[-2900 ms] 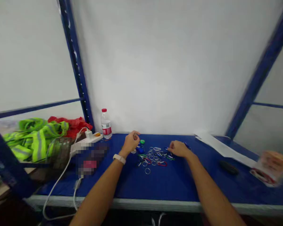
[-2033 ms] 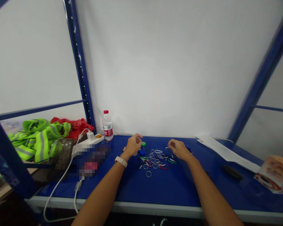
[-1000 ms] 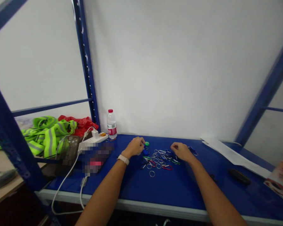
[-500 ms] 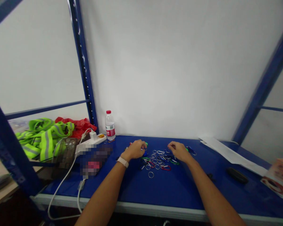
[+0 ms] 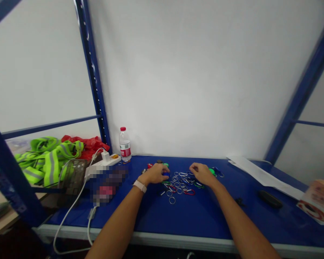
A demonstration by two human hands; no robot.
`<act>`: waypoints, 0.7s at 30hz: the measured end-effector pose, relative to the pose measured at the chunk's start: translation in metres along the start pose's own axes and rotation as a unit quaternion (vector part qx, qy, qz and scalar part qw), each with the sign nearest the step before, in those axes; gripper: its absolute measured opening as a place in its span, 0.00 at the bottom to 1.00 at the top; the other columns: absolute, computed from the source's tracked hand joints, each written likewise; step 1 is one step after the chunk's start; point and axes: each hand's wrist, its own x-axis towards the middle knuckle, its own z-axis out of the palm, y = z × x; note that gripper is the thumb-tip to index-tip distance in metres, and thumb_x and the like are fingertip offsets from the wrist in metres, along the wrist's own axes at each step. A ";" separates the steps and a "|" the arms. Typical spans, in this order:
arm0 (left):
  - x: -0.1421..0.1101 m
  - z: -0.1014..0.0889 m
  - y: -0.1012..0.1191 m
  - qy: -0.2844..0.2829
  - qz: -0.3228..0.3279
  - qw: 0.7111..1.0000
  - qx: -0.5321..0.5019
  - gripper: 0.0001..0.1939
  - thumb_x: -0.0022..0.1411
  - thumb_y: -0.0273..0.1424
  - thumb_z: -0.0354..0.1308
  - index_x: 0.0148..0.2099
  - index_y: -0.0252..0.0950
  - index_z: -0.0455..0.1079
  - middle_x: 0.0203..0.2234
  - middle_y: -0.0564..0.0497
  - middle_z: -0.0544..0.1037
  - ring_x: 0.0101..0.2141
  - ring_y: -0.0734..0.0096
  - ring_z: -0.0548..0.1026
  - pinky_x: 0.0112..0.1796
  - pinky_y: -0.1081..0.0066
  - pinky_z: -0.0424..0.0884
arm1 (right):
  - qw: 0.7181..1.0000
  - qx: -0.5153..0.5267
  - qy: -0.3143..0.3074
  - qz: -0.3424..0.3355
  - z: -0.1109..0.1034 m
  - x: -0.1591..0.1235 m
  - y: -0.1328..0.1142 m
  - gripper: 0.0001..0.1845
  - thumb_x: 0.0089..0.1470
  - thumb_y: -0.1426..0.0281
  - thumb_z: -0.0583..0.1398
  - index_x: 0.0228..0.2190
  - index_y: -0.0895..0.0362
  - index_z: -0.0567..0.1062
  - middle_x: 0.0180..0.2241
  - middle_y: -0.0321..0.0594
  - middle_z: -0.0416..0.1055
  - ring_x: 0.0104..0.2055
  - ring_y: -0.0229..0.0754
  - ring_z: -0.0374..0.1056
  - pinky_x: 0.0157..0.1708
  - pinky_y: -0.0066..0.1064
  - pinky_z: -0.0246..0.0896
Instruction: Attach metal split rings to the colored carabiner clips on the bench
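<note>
Mostly, the undersides of both hands are concealed. A blue piece (image 5: 165,174) is framed by the narrowly bent fingers of the left hand (image 5: 155,174); whether it is gripped cannot be told. The right hand (image 5: 202,175) is held back upward, its fingers curled, any grip hidden. Between them, a pile of rings and carabiners (image 5: 181,184) is spread on the surface (image 5: 189,219), its smaller parts indistinct. Both forearms (image 5: 120,221) are cut off by the lower edge.
</note>
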 end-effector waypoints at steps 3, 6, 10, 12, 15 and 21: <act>0.004 -0.002 0.005 0.017 -0.025 0.990 -0.135 0.17 0.60 0.34 0.55 0.51 0.35 0.71 0.36 0.46 0.78 0.36 0.68 0.76 0.37 0.72 0.70 | 1.000 0.011 0.011 -0.005 0.001 0.000 0.002 0.12 0.55 0.69 0.53 0.29 0.57 0.75 0.30 0.40 0.76 0.33 0.41 0.70 0.34 0.29 0.57; 0.008 -0.003 0.007 0.018 -0.084 0.961 -0.262 0.20 0.66 0.34 0.47 0.56 0.31 0.65 0.32 0.44 0.78 0.33 0.70 0.78 0.35 0.72 0.72 | 1.000 0.019 0.014 -0.002 0.000 0.000 0.002 0.12 0.55 0.69 0.53 0.29 0.57 0.75 0.29 0.39 0.75 0.32 0.41 0.70 0.33 0.29 0.57; 0.009 -0.005 0.008 0.031 -0.115 0.944 -0.308 0.18 0.65 0.30 0.49 0.55 0.29 0.65 0.30 0.44 0.78 0.31 0.71 0.78 0.35 0.72 0.72 | 1.000 0.006 0.010 0.003 -0.002 0.000 0.003 0.11 0.55 0.70 0.53 0.30 0.57 0.75 0.31 0.40 0.76 0.33 0.41 0.70 0.34 0.28 0.58; 0.009 -0.005 0.008 0.031 -0.115 0.944 -0.306 0.18 0.64 0.29 0.50 0.54 0.29 0.65 0.29 0.44 0.78 0.29 0.72 0.77 0.34 0.72 0.73 | 1.000 -0.012 0.000 0.002 -0.001 0.001 0.004 0.11 0.55 0.71 0.53 0.31 0.57 0.76 0.32 0.41 0.76 0.34 0.41 0.70 0.35 0.29 0.58; 0.009 -0.004 0.009 0.023 -0.113 0.950 -0.289 0.17 0.62 0.29 0.51 0.53 0.30 0.66 0.27 0.46 0.77 0.26 0.73 0.76 0.32 0.72 0.73 | 0.998 -0.049 -0.025 0.003 0.002 0.000 0.008 0.11 0.55 0.71 0.55 0.35 0.58 0.77 0.35 0.42 0.76 0.38 0.42 0.70 0.39 0.30 0.59; 0.007 0.003 0.005 0.021 -0.084 0.963 -0.255 0.18 0.59 0.31 0.56 0.51 0.32 0.63 0.27 0.50 0.75 0.26 0.72 0.76 0.29 0.72 0.72 | 0.990 -0.126 -0.056 0.010 0.009 -0.001 0.016 0.13 0.54 0.64 0.59 0.39 0.56 0.77 0.39 0.45 0.74 0.42 0.45 0.68 0.41 0.33 0.57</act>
